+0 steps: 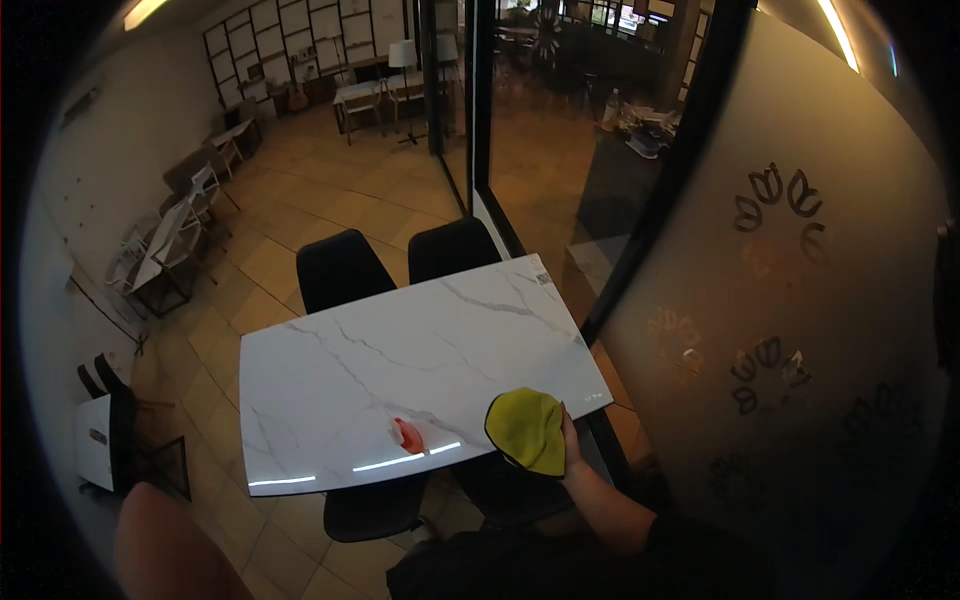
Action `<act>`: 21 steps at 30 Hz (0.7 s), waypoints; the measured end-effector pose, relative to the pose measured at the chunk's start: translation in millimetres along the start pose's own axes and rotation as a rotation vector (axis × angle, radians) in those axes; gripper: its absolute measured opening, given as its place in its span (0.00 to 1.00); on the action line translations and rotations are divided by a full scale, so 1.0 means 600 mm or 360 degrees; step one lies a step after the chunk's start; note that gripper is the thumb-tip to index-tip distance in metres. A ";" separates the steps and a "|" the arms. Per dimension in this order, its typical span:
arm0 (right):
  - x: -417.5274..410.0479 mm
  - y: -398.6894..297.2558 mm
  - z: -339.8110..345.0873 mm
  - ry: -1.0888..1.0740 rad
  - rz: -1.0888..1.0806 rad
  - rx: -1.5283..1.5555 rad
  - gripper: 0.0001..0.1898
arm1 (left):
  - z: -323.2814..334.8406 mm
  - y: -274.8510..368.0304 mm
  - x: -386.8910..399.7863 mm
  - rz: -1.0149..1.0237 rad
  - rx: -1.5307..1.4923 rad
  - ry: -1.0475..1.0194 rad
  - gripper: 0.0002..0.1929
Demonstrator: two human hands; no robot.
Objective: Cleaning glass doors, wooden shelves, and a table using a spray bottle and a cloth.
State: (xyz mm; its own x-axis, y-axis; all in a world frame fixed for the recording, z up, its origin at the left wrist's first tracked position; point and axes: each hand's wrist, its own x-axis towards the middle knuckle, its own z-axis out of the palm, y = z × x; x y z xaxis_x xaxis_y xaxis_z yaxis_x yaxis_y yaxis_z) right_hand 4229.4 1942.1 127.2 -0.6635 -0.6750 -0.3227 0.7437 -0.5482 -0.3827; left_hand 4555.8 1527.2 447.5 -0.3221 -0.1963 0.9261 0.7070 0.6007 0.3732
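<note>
My right hand (571, 436) grips a yellow-green cloth (526, 431) with a dark edging. The cloth covers most of the fingers and lies over the near right edge of a white marble-patterned table (390, 360). A small red and white shape (409, 435) shows on the near part of the tabletop; whether it is an object or a reflection, I cannot tell. Part of my left arm (169, 547) rises blurred at the lower left, close to the camera, while the left hand is out of view.
Two black chairs (343, 268) stand along the table's far side, and more dark seats (375, 514) along its near side. Glass panels in black frames (478, 97) and a frosted panel (847, 300) rise at the right. White tables and chairs (169, 236) line the left wall.
</note>
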 end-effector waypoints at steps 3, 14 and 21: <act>-0.011 0.010 0.017 0.0059 0.0061 -0.0044 0.34 | 0.091 0.009 0.030 -0.0041 0.0090 -0.0052 0.26; 0.179 -0.108 -0.084 0.0353 -0.0578 -0.0767 0.25 | 0.361 -0.051 0.092 -0.0254 0.0414 -0.0258 0.24; 0.213 -0.141 -0.144 0.0128 -0.0945 -0.2820 0.26 | 0.431 -0.076 0.117 -0.0333 0.0645 -0.0395 0.23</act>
State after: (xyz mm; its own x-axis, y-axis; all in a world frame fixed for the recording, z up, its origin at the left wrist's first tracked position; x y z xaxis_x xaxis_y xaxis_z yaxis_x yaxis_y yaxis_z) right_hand 4074.6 1945.2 43.7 -0.8118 -0.5622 0.1580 -0.4591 0.4472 -0.7676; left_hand 4338.4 1686.4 481.5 -0.6047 -0.1844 0.7748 0.3269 0.8297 0.4526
